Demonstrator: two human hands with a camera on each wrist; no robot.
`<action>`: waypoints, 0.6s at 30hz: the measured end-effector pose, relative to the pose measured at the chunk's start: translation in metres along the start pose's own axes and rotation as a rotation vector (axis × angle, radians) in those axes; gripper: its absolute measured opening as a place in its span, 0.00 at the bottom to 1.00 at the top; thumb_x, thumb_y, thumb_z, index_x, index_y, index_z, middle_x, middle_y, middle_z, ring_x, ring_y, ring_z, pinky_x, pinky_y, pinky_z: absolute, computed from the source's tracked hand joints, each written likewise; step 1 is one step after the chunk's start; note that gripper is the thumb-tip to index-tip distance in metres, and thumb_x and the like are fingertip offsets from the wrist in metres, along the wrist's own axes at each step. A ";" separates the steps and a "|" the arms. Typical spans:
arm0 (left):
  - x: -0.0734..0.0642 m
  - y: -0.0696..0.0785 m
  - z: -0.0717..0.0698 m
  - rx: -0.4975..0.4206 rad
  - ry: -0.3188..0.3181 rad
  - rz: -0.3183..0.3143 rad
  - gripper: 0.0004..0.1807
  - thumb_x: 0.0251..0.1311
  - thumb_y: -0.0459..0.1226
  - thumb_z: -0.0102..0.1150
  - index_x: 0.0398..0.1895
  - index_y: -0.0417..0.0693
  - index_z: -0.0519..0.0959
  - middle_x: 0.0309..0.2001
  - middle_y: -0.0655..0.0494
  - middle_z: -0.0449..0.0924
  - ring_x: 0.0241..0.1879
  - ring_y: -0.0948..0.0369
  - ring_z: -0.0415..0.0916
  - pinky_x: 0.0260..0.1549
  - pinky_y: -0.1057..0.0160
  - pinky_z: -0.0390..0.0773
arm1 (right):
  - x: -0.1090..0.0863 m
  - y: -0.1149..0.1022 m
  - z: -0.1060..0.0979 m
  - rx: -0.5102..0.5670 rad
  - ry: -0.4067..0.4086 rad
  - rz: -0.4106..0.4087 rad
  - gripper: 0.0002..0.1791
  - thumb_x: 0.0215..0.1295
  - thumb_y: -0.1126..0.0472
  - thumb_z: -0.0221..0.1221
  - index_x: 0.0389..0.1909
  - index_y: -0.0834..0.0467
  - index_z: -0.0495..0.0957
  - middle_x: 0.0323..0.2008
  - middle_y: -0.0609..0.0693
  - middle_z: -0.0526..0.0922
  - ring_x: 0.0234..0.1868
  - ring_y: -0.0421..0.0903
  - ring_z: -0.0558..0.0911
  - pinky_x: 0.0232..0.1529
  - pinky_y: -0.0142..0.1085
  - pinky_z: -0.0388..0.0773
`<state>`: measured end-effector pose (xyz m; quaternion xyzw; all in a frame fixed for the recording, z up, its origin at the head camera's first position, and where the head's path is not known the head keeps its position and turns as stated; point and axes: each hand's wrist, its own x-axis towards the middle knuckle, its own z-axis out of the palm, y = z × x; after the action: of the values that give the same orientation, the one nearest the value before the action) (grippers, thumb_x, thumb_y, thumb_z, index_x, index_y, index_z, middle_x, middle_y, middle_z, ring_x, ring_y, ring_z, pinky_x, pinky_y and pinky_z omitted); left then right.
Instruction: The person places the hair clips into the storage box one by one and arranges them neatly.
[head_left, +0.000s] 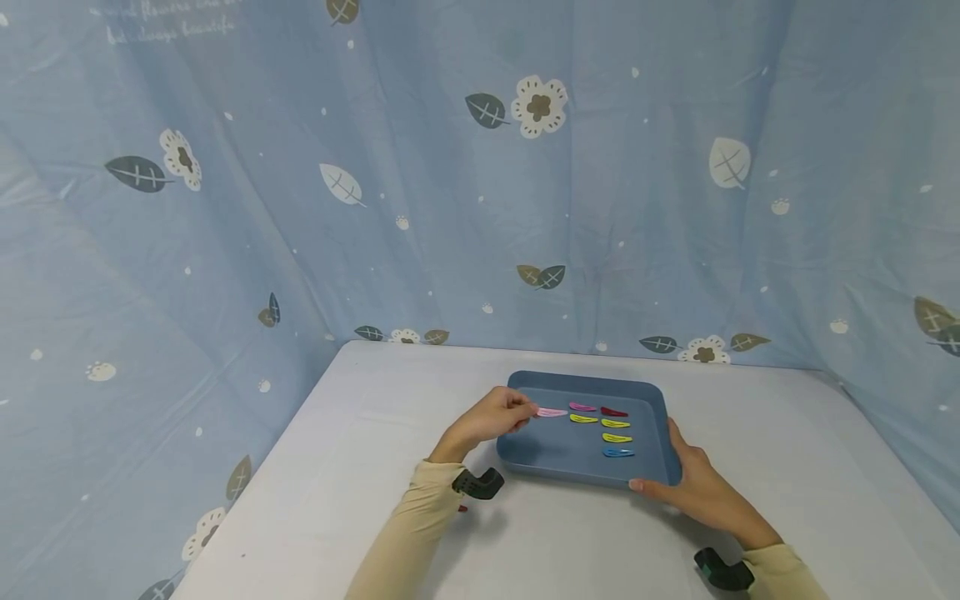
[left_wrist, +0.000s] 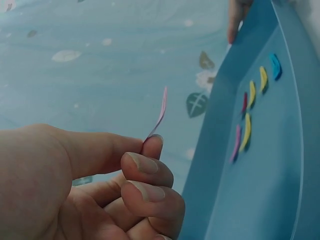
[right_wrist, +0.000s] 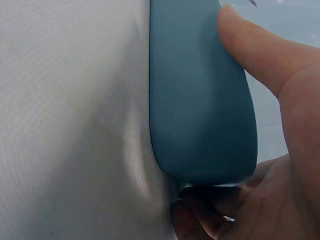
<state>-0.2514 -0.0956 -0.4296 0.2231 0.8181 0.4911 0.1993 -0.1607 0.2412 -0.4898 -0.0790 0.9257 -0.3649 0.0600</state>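
In the head view a blue-grey tray [head_left: 555, 472] stands on the white table. My left hand [head_left: 495, 414] is over its left part, pinching a light pink snap hair clip [head_left: 553, 412] between thumb and fingertips; the left wrist view shows this pink clip [left_wrist: 162, 112] held up above the tray floor. My right hand [head_left: 701, 487] grips the tray's near right corner, thumb on the near wall. Hair clips lie in the tray in short rows: a magenta one [head_left: 582, 407], a dark red one [head_left: 614, 412], three yellow ones [head_left: 617, 437] and a blue one [head_left: 618, 452].
A small red piece [head_left: 462, 508] lies on the table [head_left: 390, 433], mostly hidden under the left wrist's black strap [head_left: 478, 483]. A blue curtain [head_left: 450, 208] with leaf and flower prints hangs behind the table and along its left side.
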 end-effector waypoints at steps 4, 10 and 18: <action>0.005 0.000 0.006 0.018 0.000 0.005 0.19 0.79 0.39 0.50 0.51 0.29 0.83 0.18 0.61 0.67 0.17 0.65 0.58 0.24 0.67 0.62 | 0.000 0.001 0.000 -0.001 0.005 -0.010 0.71 0.62 0.41 0.70 0.79 0.74 0.29 0.75 0.81 0.54 0.73 0.80 0.61 0.64 0.71 0.67; 0.011 -0.001 0.015 0.024 0.018 0.011 0.19 0.79 0.39 0.51 0.51 0.31 0.84 0.16 0.61 0.65 0.16 0.65 0.56 0.23 0.66 0.61 | 0.000 0.001 0.000 -0.011 -0.002 0.004 0.71 0.62 0.40 0.69 0.79 0.74 0.29 0.73 0.83 0.55 0.72 0.81 0.61 0.63 0.71 0.68; 0.019 -0.005 0.025 0.015 0.036 -0.002 0.18 0.78 0.40 0.52 0.47 0.31 0.84 0.15 0.61 0.63 0.16 0.64 0.53 0.23 0.65 0.59 | 0.000 0.000 0.000 -0.021 -0.013 0.031 0.71 0.62 0.39 0.69 0.79 0.73 0.28 0.73 0.83 0.55 0.72 0.82 0.60 0.62 0.71 0.68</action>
<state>-0.2542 -0.0687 -0.4469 0.2150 0.8255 0.4887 0.1832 -0.1603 0.2413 -0.4903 -0.0675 0.9303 -0.3535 0.0707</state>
